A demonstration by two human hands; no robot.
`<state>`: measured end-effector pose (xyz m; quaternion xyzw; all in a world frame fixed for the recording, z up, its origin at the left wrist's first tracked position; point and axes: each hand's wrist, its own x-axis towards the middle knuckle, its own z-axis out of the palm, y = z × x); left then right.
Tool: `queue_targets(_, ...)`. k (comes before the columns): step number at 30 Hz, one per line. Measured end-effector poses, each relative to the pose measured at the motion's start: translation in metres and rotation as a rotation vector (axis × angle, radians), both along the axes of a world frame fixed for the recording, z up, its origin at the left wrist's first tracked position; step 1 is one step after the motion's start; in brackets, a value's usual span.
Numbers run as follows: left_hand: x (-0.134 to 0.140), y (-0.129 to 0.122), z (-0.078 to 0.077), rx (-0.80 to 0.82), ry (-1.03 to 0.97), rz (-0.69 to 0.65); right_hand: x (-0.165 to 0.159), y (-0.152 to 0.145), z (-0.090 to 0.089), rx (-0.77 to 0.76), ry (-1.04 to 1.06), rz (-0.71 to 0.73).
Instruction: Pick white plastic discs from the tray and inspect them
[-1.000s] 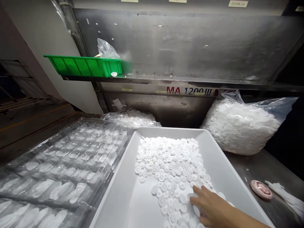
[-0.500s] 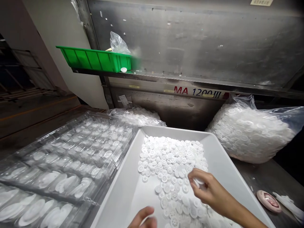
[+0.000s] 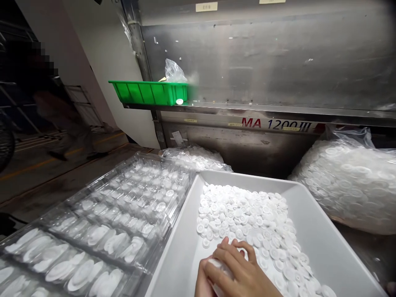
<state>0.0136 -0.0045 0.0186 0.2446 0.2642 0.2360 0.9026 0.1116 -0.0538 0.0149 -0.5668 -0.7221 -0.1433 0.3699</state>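
My two hands meet over the near part of a grey-white tray [image 3: 173,251]. My right hand [image 3: 239,268] is curled over from the right, its fingers bent around something white. My left hand [image 3: 202,278], mostly hidden behind it, is closed against the same white plastic pieces [image 3: 221,267]. How many pieces lie between the palms I cannot tell. Beyond and to the right of the hands, a heap of loose round white plastic discs [image 3: 241,212] spreads over the tray's floor.
Left of the tray lie clear plastic blister trays [image 3: 102,206] with white discs in their pockets. A bulging clear bag of discs [image 3: 349,181] stands at right, a flatter bag [image 3: 198,158] behind. A green bin [image 3: 145,94] rests on a metal ledge. A person [image 3: 58,99] is at far left.
My right hand has moved left from over the heap and met my left hand, which was apart and open. The view has shifted left, and a person has appeared at far left.
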Motion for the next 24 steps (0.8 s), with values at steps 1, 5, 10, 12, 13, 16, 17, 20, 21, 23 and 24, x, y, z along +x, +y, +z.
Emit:
queue_targets(1,0.001,0.002,0.000,0.017,0.005,-0.005,0.003,-0.001,0.000,-0.022,0.011,-0.008)
queue_targets(5,0.003,0.009,-0.001,0.094,0.022,-0.023,0.011,-0.004,0.000,-0.086,0.097,-0.022)
queue_targets(10,0.002,0.011,0.000,0.164,0.063,-0.050,0.014,-0.003,0.002,-0.151,0.221,-0.011)
queue_targets(12,0.004,0.010,-0.001,0.167,0.080,-0.067,0.016,-0.003,0.006,-0.170,0.255,-0.013)
queue_targets(13,0.005,0.010,-0.002,0.163,0.084,-0.074,0.017,-0.003,0.009,-0.172,0.263,-0.011)
queue_targets(16,0.006,0.006,-0.004,0.133,0.082,-0.085,0.021,-0.004,0.019,-0.152,0.239,0.008)
queue_targets(17,0.005,0.005,-0.005,0.121,0.078,-0.084,0.023,-0.005,0.023,-0.139,0.215,0.012)
queue_targets(20,0.003,0.001,-0.007,0.068,0.058,-0.084,0.029,-0.008,0.032,-0.111,0.118,0.009)
queue_targets(21,0.002,0.000,-0.007,0.043,0.049,-0.088,0.031,-0.009,0.034,-0.111,0.083,0.010)
queue_targets(23,0.000,-0.002,-0.007,-0.011,0.034,-0.102,0.035,-0.009,0.036,-0.124,0.027,0.032)
queue_targets(24,-0.001,-0.002,-0.007,-0.036,0.027,-0.109,0.037,-0.009,0.037,-0.136,0.007,0.050)
